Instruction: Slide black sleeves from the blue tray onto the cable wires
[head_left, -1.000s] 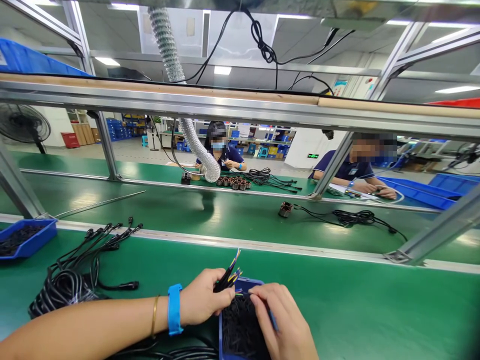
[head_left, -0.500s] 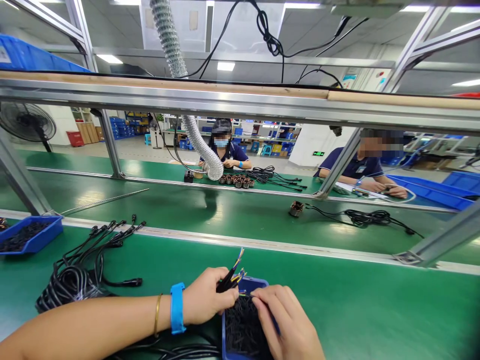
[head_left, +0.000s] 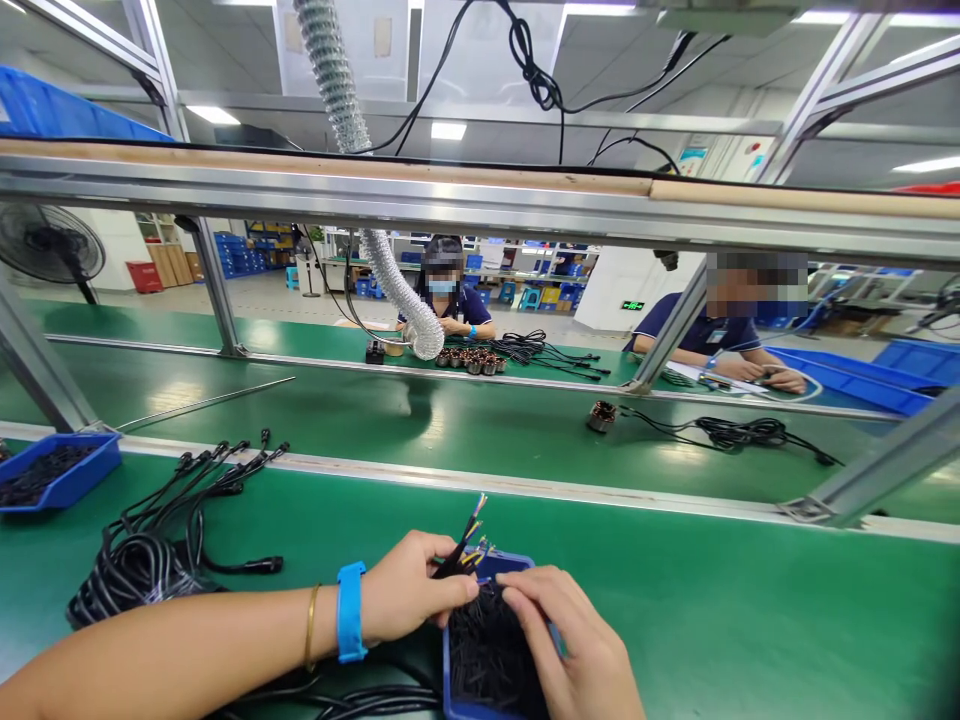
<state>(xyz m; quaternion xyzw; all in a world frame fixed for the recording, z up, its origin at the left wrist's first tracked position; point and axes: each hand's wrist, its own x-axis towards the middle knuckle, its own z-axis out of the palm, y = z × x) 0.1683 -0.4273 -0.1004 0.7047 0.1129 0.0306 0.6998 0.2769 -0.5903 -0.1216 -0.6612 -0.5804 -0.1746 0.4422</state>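
Observation:
My left hand (head_left: 420, 588) is closed round several black cables (head_left: 453, 562), whose thin coloured wire ends stick up past the fingers. Thumb and fingertips of my right hand (head_left: 574, 635) pinch together by a wire end just right of that bunch; what they hold is too small to name. Beneath both hands stands a blue bin (head_left: 448, 668) filled with short black tube-like pieces (head_left: 491, 650). My right hand partly covers its right side.
Coiled black cables (head_left: 139, 575) lie at left, near another blue bin (head_left: 94, 472). A metal rail (head_left: 420, 483) crosses behind my hands. Beyond it are a copper-wound part (head_left: 601, 416) and a cable coil (head_left: 739, 432). Two people sit across the bench.
My right hand has shifted slightly left and up, its fingertips nearer the wires in my left hand. The view has moved a little.

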